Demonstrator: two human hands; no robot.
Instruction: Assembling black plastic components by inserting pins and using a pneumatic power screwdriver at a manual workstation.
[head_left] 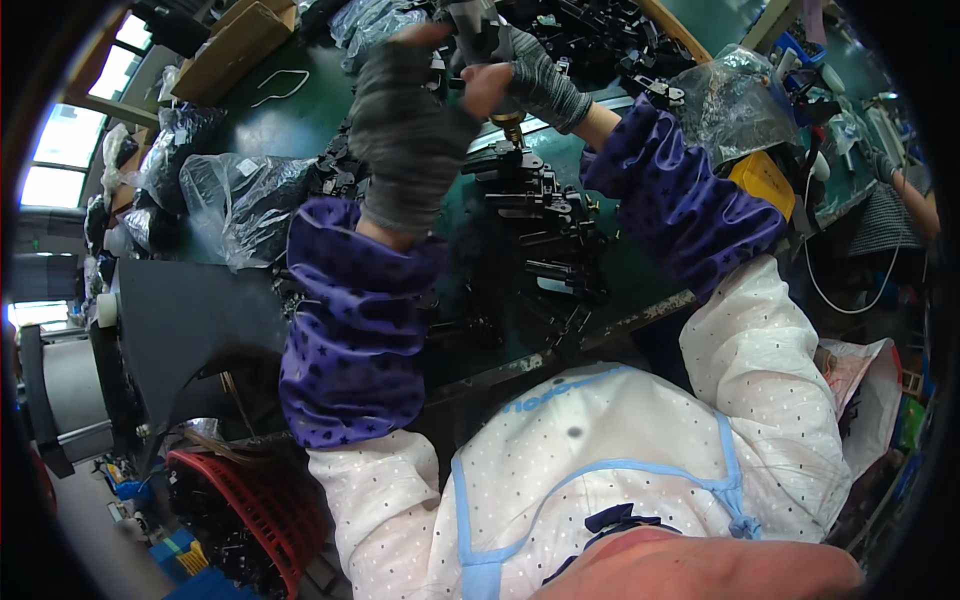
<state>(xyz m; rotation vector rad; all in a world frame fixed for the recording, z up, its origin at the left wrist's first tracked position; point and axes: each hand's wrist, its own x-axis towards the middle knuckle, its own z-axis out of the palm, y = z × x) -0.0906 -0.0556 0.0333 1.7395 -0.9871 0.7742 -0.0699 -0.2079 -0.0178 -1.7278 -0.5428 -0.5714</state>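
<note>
My right hand, in a grey knit glove, is closed round a grey power screwdriver at the far middle of the bench. The tool's brass-coloured nose points down at a row of black mechanical parts with metal pieces. My left hand, in a similar glove with bare fingertips, is raised close beside the tool on its left. Motion smears it, so whether it holds or touches anything cannot be made out.
Piles of black parts lie at the back of the green bench. Clear plastic bags stand left, another bag right beside a yellow object. A red basket sits lower left. Another person's arm shows far right.
</note>
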